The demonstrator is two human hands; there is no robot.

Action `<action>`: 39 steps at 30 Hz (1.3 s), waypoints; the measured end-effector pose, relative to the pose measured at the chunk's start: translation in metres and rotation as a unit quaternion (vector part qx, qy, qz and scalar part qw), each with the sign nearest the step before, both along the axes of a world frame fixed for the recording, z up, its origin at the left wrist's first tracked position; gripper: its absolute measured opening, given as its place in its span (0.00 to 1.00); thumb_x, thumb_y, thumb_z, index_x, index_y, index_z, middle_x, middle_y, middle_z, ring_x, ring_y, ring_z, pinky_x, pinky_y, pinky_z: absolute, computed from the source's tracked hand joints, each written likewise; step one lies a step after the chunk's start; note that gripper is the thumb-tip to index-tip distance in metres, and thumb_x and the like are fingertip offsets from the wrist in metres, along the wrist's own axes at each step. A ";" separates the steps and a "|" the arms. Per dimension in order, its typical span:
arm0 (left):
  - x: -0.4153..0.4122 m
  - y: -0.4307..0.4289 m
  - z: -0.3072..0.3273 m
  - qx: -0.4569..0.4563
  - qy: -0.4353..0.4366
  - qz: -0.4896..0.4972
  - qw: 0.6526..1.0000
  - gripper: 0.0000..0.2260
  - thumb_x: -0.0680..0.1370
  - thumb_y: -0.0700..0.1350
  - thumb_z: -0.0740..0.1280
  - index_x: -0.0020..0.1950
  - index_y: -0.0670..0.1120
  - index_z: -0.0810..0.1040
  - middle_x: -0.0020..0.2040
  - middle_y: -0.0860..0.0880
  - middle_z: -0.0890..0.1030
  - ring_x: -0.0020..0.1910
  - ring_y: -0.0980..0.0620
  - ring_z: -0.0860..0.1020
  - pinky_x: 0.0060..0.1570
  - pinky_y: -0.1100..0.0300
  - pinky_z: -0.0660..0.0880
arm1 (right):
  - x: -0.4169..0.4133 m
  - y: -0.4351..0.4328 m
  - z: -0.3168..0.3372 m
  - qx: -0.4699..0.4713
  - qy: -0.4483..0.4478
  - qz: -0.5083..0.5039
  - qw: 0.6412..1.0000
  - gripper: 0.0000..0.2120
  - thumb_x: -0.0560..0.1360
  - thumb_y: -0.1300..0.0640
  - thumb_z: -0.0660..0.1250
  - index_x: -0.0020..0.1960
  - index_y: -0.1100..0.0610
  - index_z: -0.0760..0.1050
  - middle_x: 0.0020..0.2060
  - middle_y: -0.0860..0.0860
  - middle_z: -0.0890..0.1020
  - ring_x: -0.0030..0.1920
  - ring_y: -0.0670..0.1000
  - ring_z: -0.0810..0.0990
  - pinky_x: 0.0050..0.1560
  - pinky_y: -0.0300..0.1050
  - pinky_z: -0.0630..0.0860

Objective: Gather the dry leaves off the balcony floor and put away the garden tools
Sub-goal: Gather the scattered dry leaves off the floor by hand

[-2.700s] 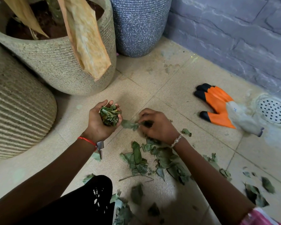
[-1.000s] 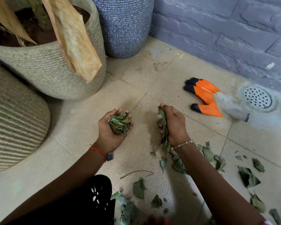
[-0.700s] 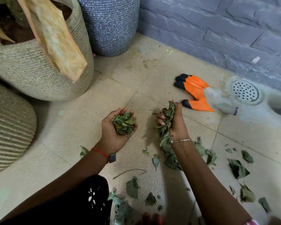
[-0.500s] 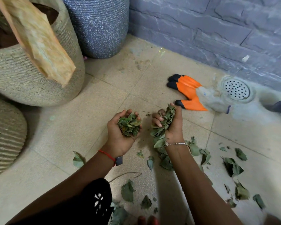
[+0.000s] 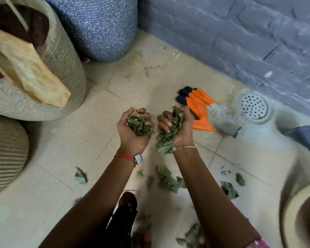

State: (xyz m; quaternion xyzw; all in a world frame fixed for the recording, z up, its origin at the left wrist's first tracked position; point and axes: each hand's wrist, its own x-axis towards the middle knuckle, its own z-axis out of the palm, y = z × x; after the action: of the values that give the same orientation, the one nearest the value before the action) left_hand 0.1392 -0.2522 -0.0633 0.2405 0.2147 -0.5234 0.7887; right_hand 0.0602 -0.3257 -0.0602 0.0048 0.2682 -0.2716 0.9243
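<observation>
Both hands have come up off the floor [image 5: 75,144] and drawn together. The right hand [image 5: 180,130], which was raking along the tiles, is now turned palm-up beside the left hand [image 5: 132,135], just on the near side of the glove [image 5: 200,108]. The head has swung too, so a dark funnel-shaped thing [image 5: 306,136] and a pot rim [image 5: 290,208] now show beyond the glove, past the drain [image 5: 253,106].

The left hand cups a wad of leaves [image 5: 138,123], its fingers curled up round it. The right hand grips a longer bunch [image 5: 168,136] whose tail hangs down past the wrist. More loose leaves [image 5: 168,181] lie scattered on the floor, nearer the person than the glove.

The leaves look very light, thin and crumpled, likely brittle. A hard squeeze would probably crumble them, and a slack one would let them slide out between the fingers. They are best taken by scooping under a heap with cupped palms, not by pinching single pieces. The hanging tail of the bunch seems the likeliest part to drop. The glove looks soft and limp, so its grey cuff is an easy place to take hold.
</observation>
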 end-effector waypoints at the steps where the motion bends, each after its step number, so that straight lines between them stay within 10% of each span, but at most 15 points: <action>1: -0.003 -0.003 0.016 0.014 -0.005 -0.004 1.000 0.09 0.77 0.46 0.59 0.37 0.46 0.69 0.33 0.51 0.75 0.28 0.55 0.74 0.24 0.67 0.69 | -0.002 -0.004 0.020 -0.002 0.029 0.008 1.000 0.16 0.54 0.59 0.73 0.23 0.57 0.64 0.19 0.49 0.65 0.16 0.47 0.63 0.15 0.32 0.58; 19: -0.013 0.078 0.608 -0.027 -0.048 -0.008 0.998 0.25 0.53 0.43 0.82 0.39 0.47 0.69 0.33 0.50 0.73 0.29 0.54 0.71 0.21 0.65 0.68 | -0.021 0.036 0.616 -0.092 0.033 0.272 0.957 0.22 0.42 0.56 0.82 0.20 0.55 0.67 0.18 0.49 0.64 0.16 0.45 0.63 0.15 0.30 0.59; 23: -0.038 0.129 0.703 0.017 -0.067 0.045 0.997 0.18 0.60 0.43 0.77 0.38 0.47 0.68 0.32 0.51 0.71 0.29 0.54 0.68 0.21 0.66 0.66 | -0.023 0.070 0.715 -0.144 0.028 0.337 0.930 0.17 0.53 0.56 0.77 0.21 0.55 0.68 0.20 0.48 0.65 0.17 0.44 0.62 0.15 0.32 0.59; 26: -0.055 0.174 0.757 0.046 -0.079 0.118 0.989 0.04 0.70 0.45 0.63 0.38 0.47 0.70 0.31 0.50 0.74 0.26 0.54 0.72 0.20 0.67 0.66 | -0.021 0.109 0.766 -0.170 0.054 0.375 0.910 0.11 0.65 0.58 0.62 0.25 0.55 0.67 0.21 0.48 0.65 0.17 0.45 0.60 0.16 0.34 0.58; 39: -0.164 0.446 0.834 0.052 -0.103 0.562 0.819 0.11 0.75 0.44 0.57 0.34 0.46 0.73 0.28 0.50 0.76 0.24 0.55 0.71 0.21 0.70 0.64 | -0.009 0.395 0.854 -0.258 -0.024 0.668 0.698 0.26 0.80 0.56 0.50 0.24 0.55 0.64 0.16 0.48 0.63 0.13 0.45 0.59 0.18 0.26 0.56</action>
State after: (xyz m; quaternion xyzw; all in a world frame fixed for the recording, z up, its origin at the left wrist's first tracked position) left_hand -0.0252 0.1938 0.7702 0.1712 0.2567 0.0503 0.9499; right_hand 0.0512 0.0692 0.7938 -0.4079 0.0981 0.3583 0.8341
